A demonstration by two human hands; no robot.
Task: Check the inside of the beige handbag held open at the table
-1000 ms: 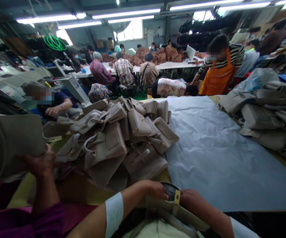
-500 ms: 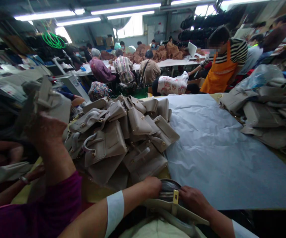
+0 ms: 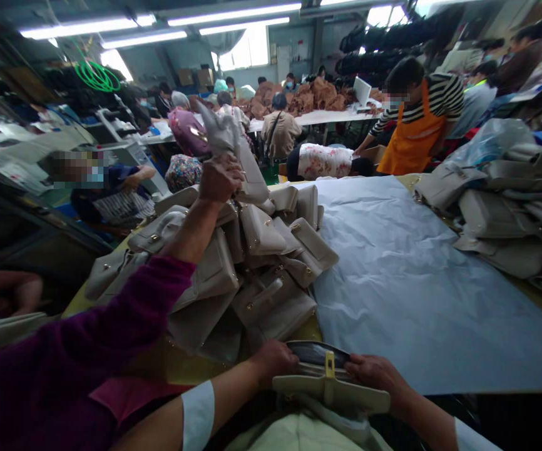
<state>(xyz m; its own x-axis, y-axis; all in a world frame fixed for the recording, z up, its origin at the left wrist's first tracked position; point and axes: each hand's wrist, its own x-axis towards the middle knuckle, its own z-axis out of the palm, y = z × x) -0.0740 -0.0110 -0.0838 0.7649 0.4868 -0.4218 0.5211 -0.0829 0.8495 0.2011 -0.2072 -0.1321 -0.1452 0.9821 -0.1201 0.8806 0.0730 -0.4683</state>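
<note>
A beige handbag point(image 3: 341, 396) rests at the table's near edge against my body, its mouth pulled open onto a dark lining. My left hand point(image 3: 271, 361) grips the left side of the opening. My right hand point(image 3: 373, 373) grips the right side. A small yellow tag point(image 3: 330, 364) stands up at the mouth between my hands. Just beyond lies a heap of matching beige handbags point(image 3: 256, 263). A co-worker's hand point(image 3: 219, 178) on a purple-sleeved arm reaches over that heap from the left, holding another beige bag point(image 3: 228, 134) up above it.
A large pale blue paper sheet point(image 3: 416, 282) covers the table to the right of the heap. A second stack of beige bags point(image 3: 510, 200) sits along the right edge. A person in an orange apron point(image 3: 412, 134) stands beyond the table; others sit at far tables.
The co-worker's arm swung from the far left up and across the heap, carrying a beige bag. My hands stayed on my bag's mouth and spread it wider.
</note>
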